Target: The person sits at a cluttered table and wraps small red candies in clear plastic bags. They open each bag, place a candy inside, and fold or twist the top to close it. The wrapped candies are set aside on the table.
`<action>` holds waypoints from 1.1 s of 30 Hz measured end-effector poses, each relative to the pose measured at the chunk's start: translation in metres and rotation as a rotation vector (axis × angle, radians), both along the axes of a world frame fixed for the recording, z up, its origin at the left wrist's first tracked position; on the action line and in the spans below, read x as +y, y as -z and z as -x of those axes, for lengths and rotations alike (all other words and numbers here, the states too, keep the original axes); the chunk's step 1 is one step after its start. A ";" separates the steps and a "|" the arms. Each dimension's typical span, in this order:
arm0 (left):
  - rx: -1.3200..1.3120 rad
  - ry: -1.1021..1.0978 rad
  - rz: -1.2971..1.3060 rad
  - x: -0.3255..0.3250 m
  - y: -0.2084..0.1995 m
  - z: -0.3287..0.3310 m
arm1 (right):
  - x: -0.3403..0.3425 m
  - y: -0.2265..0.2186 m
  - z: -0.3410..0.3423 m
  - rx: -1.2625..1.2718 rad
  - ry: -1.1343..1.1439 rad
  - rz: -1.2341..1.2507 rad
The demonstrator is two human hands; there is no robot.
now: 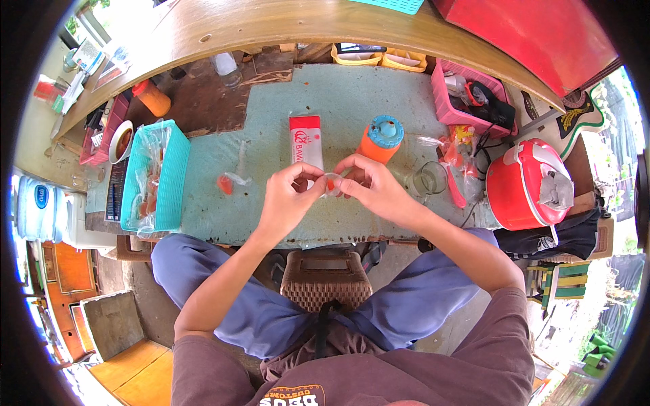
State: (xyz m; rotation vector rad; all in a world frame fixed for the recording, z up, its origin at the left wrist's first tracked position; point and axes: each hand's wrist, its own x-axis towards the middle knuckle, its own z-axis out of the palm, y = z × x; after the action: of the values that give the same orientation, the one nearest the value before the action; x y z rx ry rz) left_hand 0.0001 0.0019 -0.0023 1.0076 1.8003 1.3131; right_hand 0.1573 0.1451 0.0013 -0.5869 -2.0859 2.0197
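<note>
Over the near part of the blue-green tabletop (271, 101), both hands meet at a small clear plastic bag (330, 184) with something orange-red in it. My left hand (290, 193) pinches one side of it between thumb and fingers. Pinching the other side is my right hand (374, 186). Just behind the hands lie a red and white box (306, 139) and an orange bottle with a blue lid (383, 139). To the left, a small clear bag with orange contents (227, 183) rests on the table. A clear glass (430, 178) stands right of my right hand.
A turquoise basket (178, 172) of plastic bags is at the left. On the right are plastic packets (464, 152), a pink basket (443, 101) and a red jug (514, 189). A wooden shelf (271, 27) crosses the far side, above yellow trays (405, 61).
</note>
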 end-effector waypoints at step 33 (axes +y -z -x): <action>0.230 0.067 -0.141 0.000 0.003 -0.008 | 0.004 -0.006 -0.003 -0.098 -0.146 -0.110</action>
State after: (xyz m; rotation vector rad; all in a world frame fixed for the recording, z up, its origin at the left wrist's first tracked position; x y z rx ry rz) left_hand 0.0082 0.0016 -0.0055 1.3316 1.8430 1.3429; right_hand 0.1600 0.1492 0.0068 -0.5396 -2.3439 1.9716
